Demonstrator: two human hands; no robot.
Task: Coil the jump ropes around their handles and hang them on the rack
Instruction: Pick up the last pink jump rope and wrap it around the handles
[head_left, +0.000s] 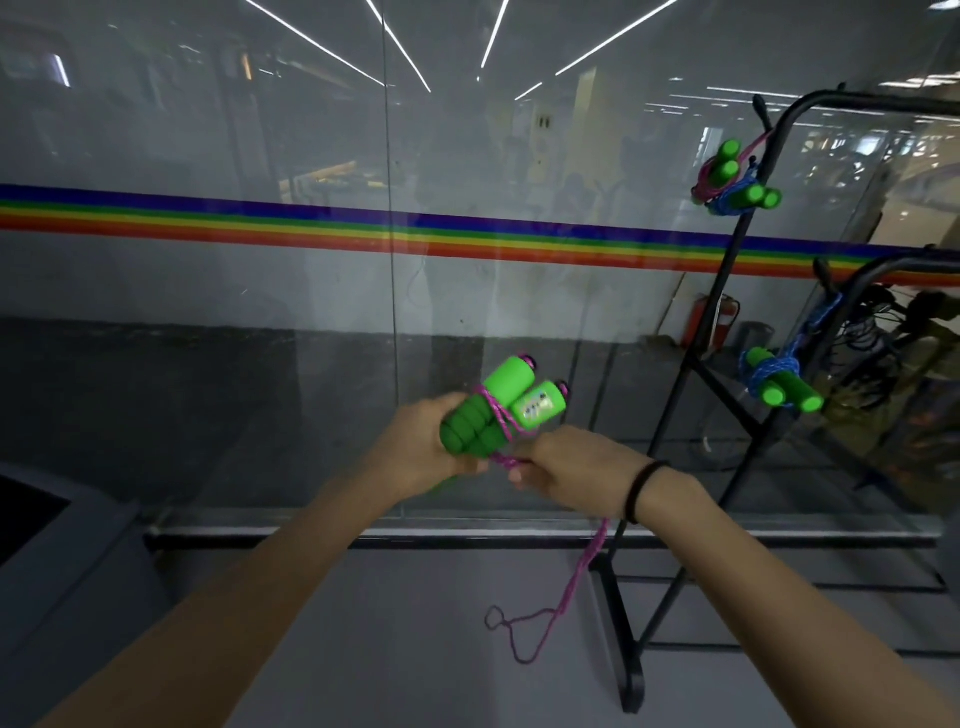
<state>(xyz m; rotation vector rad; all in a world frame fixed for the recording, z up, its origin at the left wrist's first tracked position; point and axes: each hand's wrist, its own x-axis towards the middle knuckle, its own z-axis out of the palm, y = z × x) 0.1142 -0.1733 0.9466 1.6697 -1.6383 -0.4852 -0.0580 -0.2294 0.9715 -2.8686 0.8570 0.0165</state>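
Head view. Grips green handles (498, 410) in left hand (421, 452), fingers clamped, long axis tilted up-right. Pinches pink rope (589, 556) in right hand (571, 470) just below handles, slack trailing floorward. Off right: rack (626, 660).

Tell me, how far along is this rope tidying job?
Three coiled bundles already hang on the rack: a pink bundle and a blue bundle up high, and a lower blue bundle. In hand: the left hand grips the green handles while the right hand pinches the pink rope, only a few turns wound. Left: winding the loose length dangling below, then hanging it.
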